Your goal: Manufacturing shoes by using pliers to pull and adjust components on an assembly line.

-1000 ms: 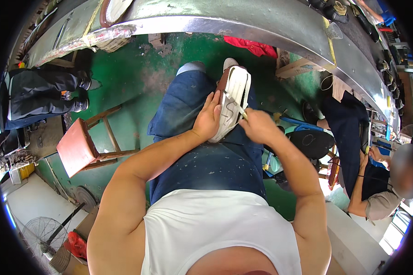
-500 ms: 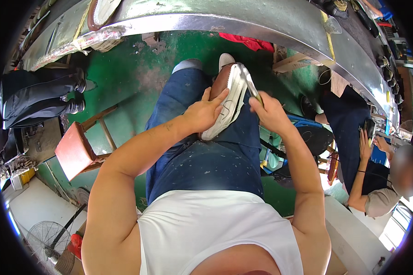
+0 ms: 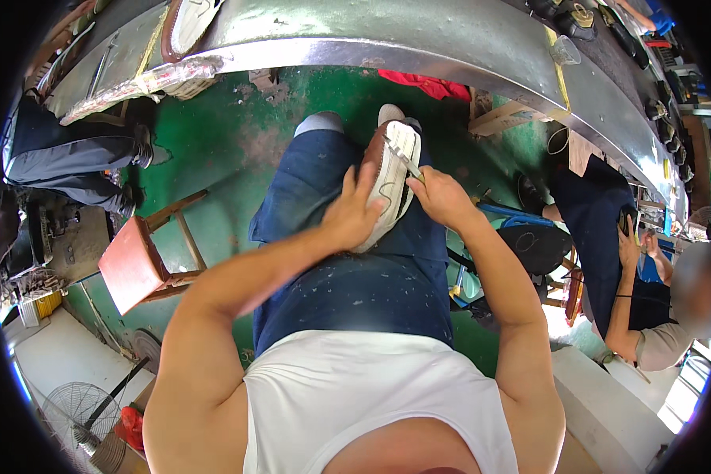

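Note:
A brown shoe (image 3: 381, 162) lies sole-up across my lap, its pale off-white underside (image 3: 399, 170) facing me and its far end near my knees. My left hand (image 3: 354, 207) lies over the shoe's left side, fingers stretched and apart, somewhat blurred. A slim metal hand tool (image 3: 404, 160) is closed in my right hand (image 3: 442, 196); its silver end lies over the underside towards the far end. Whether it is pincers or a hammer I cannot make out. A dark curved line marks the sole beside my left fingers.
A metal-topped bench (image 3: 332, 54) curves across the far side, with another shoe (image 3: 189, 25) on it. To the left stand a wooden stool (image 3: 134, 259) and a wire fan (image 3: 79, 423). A co-worker (image 3: 648, 308) sits at the right; another person's legs (image 3: 79, 162) show at left.
My left hand has loosened from gripping the shoe and its fingers have spread. My right hand has moved left and nearer me, bringing the tool from the far right edge over the underside.

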Motion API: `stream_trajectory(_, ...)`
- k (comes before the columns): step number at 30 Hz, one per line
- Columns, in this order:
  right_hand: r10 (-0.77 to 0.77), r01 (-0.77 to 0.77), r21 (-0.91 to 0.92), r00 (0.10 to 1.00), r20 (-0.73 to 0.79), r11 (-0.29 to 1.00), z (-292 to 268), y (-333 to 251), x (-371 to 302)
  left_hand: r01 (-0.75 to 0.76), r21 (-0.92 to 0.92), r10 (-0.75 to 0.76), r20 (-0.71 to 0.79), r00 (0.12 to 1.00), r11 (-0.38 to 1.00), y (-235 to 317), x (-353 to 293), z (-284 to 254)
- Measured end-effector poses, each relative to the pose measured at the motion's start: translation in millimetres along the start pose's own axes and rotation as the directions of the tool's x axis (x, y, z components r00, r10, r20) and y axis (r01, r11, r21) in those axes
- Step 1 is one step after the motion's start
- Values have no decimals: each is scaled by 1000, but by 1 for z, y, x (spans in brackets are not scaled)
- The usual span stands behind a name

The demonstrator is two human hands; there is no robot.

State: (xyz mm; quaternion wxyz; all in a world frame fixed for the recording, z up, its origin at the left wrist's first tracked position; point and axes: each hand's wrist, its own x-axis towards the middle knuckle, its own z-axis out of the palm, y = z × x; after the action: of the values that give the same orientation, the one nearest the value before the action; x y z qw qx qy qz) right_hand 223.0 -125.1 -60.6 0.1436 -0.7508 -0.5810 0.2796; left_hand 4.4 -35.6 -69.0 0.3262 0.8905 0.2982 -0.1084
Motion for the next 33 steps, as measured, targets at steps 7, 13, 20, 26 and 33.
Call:
stream_trajectory(7, 136, -164, 172, 977, 164, 971, -21, -23, -9, 89, -777, -247, -87, 965, 623, -30, -15, 49)
stream_trajectory(13, 50, -64, 105, 990, 132, 992, 6, -43, -59, 66, -696, -153, -64, 986, 715, -21, -27, 19)
stream_trajectory(20, 171, -257, 355, 952, 255, 899, 1, -44, -81, -156, -630, 80, -148, 986, 760, -43, -30, -39)
stream_trajectory(26, 9, -47, 464, 996, 85, 885, 13, -65, -59, -16, -733, 64, 38, 997, 680, -92, -24, -82)
stream_trajectory(33, -108, 101, 136, 993, 50, 986, 43, -108, -15, -6, -756, 59, 43, 997, 654, -96, -27, -77)
